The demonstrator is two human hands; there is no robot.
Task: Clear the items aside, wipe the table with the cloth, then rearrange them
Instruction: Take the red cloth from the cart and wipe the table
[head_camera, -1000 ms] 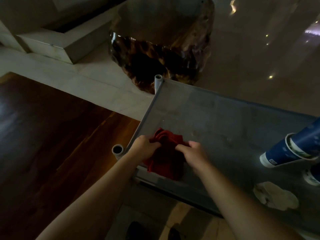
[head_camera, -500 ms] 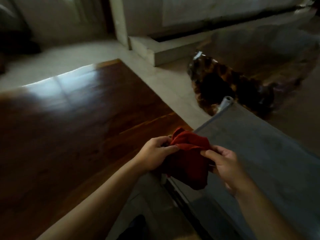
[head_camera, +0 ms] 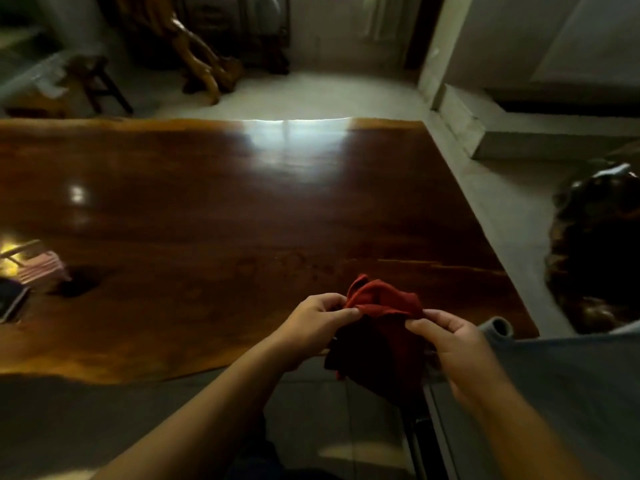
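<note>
A red cloth [head_camera: 381, 327] hangs bunched between my two hands, just off the near right corner of the dark polished wooden table [head_camera: 242, 209]. My left hand [head_camera: 311, 323] pinches its left edge and my right hand [head_camera: 453, 348] pinches its right edge. The cloth is in the air, apart from the tabletop. At the table's far left edge lie a small striped item [head_camera: 40, 268] and a dark flat object [head_camera: 12, 301], both partly cut off by the frame.
A grey cart shelf [head_camera: 554, 393] with a tube post [head_camera: 498, 327] stands at the lower right, beside the table corner. A dark glossy stump [head_camera: 595, 251] sits on the floor at right. A carved wood piece [head_camera: 204, 64] and a stool [head_camera: 97, 77] stand beyond the table.
My view has swung left from the grey cart shelf to the wooden table. Both hands lifted the red cloth off the shelf and carried it toward the table's corner.
</note>
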